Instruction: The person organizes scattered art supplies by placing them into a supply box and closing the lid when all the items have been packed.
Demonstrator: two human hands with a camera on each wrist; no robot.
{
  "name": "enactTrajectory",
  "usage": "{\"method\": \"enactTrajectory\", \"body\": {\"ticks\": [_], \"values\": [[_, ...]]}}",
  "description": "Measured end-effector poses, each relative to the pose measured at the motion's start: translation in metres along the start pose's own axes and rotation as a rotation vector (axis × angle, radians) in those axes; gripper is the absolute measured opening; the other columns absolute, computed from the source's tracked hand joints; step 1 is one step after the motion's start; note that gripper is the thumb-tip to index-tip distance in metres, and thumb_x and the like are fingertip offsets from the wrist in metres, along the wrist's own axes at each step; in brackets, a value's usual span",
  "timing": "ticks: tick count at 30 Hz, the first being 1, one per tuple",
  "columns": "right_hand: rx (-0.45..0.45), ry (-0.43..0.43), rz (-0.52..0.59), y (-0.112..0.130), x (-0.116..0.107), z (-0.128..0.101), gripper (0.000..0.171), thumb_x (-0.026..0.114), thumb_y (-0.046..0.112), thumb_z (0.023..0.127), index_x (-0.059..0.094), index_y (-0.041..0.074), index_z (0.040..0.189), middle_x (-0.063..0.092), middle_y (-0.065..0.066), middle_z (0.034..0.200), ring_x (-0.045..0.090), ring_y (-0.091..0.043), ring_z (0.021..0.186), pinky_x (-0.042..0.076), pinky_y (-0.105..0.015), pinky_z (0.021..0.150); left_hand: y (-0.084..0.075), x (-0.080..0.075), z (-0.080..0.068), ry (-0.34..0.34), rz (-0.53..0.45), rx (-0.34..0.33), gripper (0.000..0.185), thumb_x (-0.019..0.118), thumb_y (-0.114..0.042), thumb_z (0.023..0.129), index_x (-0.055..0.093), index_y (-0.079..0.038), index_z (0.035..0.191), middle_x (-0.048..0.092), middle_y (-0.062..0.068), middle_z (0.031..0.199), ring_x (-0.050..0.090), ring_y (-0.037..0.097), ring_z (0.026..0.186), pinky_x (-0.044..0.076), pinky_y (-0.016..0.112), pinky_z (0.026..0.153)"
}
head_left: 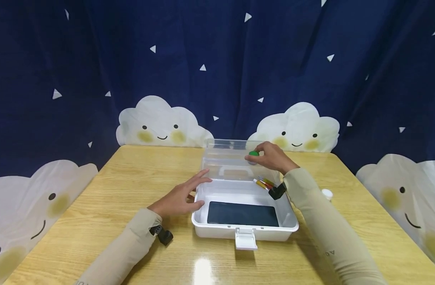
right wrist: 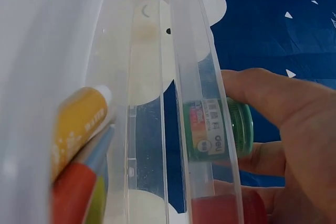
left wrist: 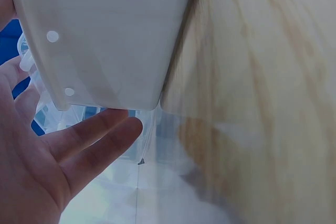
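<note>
My right hand (head_left: 272,156) pinches the green cap of a small paint jar (head_left: 253,153) at the clear lid (head_left: 221,158) of a white storage box (head_left: 217,230). In the right wrist view, the labelled jar (right wrist: 207,129) sits partly behind the lid's clear wall, thumb and fingers (right wrist: 262,90) at its cap. Below it is a red jar (right wrist: 215,211), fingers close beside it. My left hand (head_left: 181,198) is at the box's left side, fingers extended. In the left wrist view, its fingertips (left wrist: 134,127) are right at the box's edge.
Inside the box lie a dark flat rectangular panel (head_left: 242,213), a yellow tube (head_left: 261,184) and a red pen-like item (right wrist: 79,187). The front latch (head_left: 245,239) hangs down. A white-topped container (head_left: 327,194) stands on the wooden table (head_left: 139,174), beyond my right forearm. A blue curtain hangs behind.
</note>
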State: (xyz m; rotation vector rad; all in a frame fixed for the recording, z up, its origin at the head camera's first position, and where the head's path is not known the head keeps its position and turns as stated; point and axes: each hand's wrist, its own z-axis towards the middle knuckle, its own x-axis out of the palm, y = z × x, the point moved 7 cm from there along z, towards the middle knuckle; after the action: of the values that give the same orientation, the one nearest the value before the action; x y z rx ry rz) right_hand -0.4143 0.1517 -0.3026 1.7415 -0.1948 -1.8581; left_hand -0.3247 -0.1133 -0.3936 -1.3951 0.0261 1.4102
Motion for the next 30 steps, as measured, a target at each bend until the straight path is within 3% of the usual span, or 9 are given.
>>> {"method": "enactTrajectory", "body": {"ticks": [14,22,30], "values": [[0.051,0.01,0.005,-0.0036,0.0005,-0.0004,0.049,0.072,0.05,0.082,0.071,0.005,0.099,0.064,-0.011,0.11,0.054,-0.026,0.098,0.05,-0.039,0.081,0.0002,0.0003,0.0,0.0,-0.009,0.0,0.062,0.064,-0.026,0.091,0.036,-0.032,0.146,0.005,-0.019,0.16,0.05,0.018,0.125,0.054,0.029,0.085],[0.024,0.005,0.013,-0.0048,-0.0019,-0.001,0.052,0.072,0.051,0.082,0.069,0.007,0.11,0.06,-0.014,0.125,0.051,-0.032,0.117,0.046,-0.05,0.096,-0.0005,0.0,0.0003,-0.01,-0.012,-0.002,0.061,0.064,-0.025,0.09,0.037,-0.034,0.145,0.007,-0.02,0.159,0.051,0.016,0.123,0.054,0.029,0.085],[0.009,0.016,0.029,-0.0095,-0.0062,-0.0085,0.058,0.068,0.052,0.084,0.06,0.014,0.128,0.05,-0.012,0.14,0.05,-0.033,0.117,0.048,-0.05,0.093,-0.0001,0.0009,0.0005,-0.002,-0.011,-0.002,0.062,0.064,-0.025,0.09,0.037,-0.031,0.145,0.006,-0.019,0.16,0.052,0.015,0.122,0.054,0.029,0.085]]}}
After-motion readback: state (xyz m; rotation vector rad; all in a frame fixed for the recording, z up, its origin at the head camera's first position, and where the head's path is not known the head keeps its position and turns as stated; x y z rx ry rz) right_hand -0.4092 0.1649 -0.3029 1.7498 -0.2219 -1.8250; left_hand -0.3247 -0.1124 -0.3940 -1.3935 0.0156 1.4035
